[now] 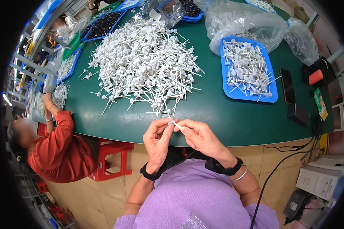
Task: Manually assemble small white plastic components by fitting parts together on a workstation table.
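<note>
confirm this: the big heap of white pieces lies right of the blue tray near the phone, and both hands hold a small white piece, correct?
Not quite: the head view shows the heap to the left of the blue tray near the phone, not right. The left hand and right hand do hold a small white piece.

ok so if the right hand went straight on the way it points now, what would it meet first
Most likely the left hand: the right hand points up and leftward, straight at it, with a small white piece between them. Whether the hands already touch is unclear.
</note>
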